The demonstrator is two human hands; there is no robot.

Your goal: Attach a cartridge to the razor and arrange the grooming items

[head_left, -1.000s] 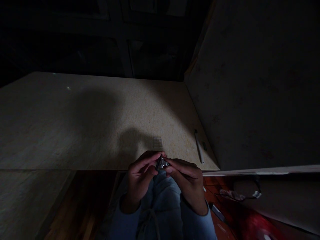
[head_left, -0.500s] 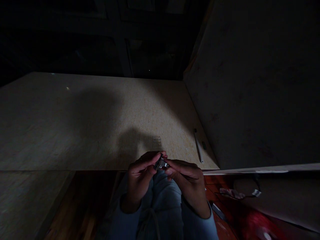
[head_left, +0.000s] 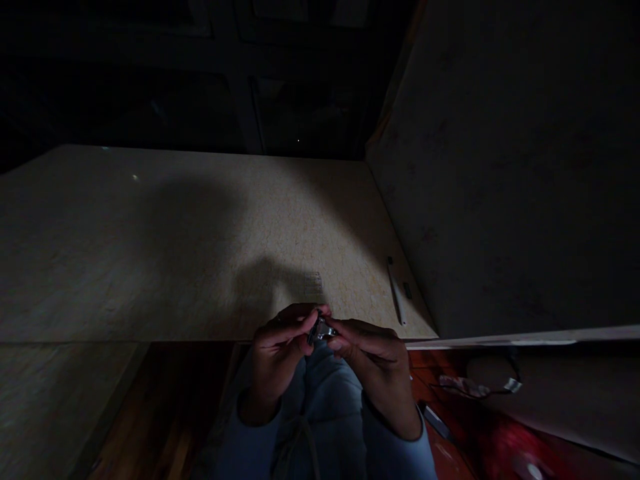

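My left hand (head_left: 277, 350) and my right hand (head_left: 373, 357) meet at the near edge of a pale tabletop (head_left: 200, 247). Both pinch a small shiny metal piece (head_left: 321, 329) between their fingertips. The scene is very dark, so I cannot make out what the piece is. Light blue sleeves cover both wrists, and my lap in the same blue lies just under the hands.
A thin white pen-like stick (head_left: 395, 292) and a small dark bit (head_left: 408, 291) lie on the table by a tall pale panel (head_left: 500, 167) on the right. Wood floor shows lower left. Red clutter and a cable (head_left: 475, 387) lie lower right.
The hands stay together at the table edge. The fingers shift slightly around the metal piece, which turns a little between them.
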